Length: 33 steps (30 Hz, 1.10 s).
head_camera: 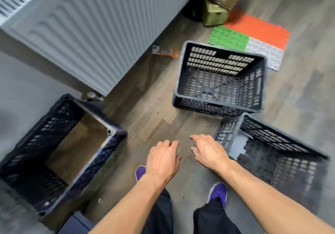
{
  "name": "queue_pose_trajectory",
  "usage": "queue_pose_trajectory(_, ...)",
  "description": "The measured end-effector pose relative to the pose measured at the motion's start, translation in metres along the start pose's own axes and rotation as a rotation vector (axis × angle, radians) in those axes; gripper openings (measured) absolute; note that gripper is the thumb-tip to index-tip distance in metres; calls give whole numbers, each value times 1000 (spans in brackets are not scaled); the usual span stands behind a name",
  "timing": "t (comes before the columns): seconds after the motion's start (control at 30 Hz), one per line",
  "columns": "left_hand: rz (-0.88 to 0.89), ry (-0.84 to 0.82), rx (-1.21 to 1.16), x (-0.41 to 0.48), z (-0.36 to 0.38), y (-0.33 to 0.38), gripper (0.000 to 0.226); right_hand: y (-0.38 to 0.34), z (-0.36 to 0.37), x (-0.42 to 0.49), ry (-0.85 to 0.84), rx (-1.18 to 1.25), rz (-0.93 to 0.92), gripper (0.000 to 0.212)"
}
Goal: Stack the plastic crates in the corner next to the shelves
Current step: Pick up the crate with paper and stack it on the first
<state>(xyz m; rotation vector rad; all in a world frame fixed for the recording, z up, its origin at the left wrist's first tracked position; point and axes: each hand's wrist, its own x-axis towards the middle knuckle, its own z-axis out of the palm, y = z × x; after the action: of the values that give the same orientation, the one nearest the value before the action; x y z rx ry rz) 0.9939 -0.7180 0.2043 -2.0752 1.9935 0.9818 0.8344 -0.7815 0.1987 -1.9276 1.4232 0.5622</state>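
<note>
Three dark plastic crates stand on the wooden floor. A grey crate sits upright ahead of me, open and with nothing in it. A second grey crate lies at my right, tilted, its near corner close to my right hand. A black crate stands at my left by the wall, a brown sheet showing at its bottom. My left hand hovers over the floor between the crates. Both hands are held out palm down, fingers loosely apart, holding nothing.
A white radiator runs along the wall at the left. Cardboard boxes sit in the far corner beside an orange, green and grey mat. A small orange and grey bracket lies under the radiator. My purple shoes stand below my hands.
</note>
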Motion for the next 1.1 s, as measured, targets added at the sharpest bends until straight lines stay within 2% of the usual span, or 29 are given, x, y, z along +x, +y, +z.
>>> queue_pose_trajectory(0.27, 137, -127, 121, 27, 68, 144, 48, 169, 14, -70, 31, 185, 171, 50)
queue_pose_trajectory(0.5, 129, -270, 205, 37, 139, 221, 52, 292, 56, -126, 16, 341, 336, 48)
queue_pose_trajectory(0.7, 130, -324, 234, 51, 180, 245, 59, 328, 102, -140, -25, 440, 422, 46)
queue_pose_trajectory(0.87, 249, -346, 311, 75, 211, 250, 54, 336, 142, -135, -29, 516, 477, 45)
queue_pose_trajectory(1.03, 100, -270, 270, 110, 236, 237, 61, 342, 182, -124, -67, 570, 575, 40)
queue_pose_trajectory(1.1, 93, -304, 332, 120, 244, 229, 71, 339, 196, -117, -85, 577, 609, 37)
